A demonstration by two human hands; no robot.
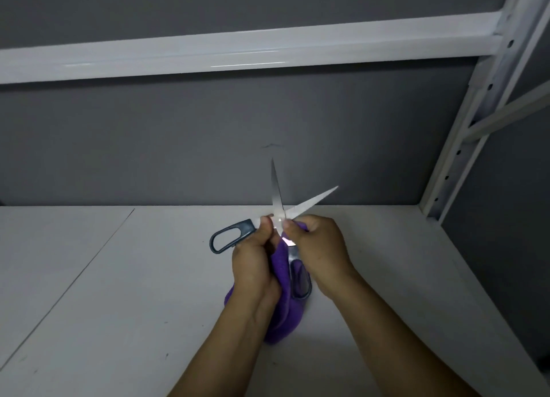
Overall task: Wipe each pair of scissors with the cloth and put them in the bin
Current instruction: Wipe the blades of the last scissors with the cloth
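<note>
Purple cloth, dark grey-blue scissor handles with silver blades, white desk, grey wall, white shelf frame

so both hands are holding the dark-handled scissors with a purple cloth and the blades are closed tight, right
Not quite. The blades are spread open in a V, not closed. The head view shows the left hand and right hand both holding the dark-handled scissors with the purple cloth.

No writing, brand or number seems legible, though glare blurs the scissors at the pivot.
</note>
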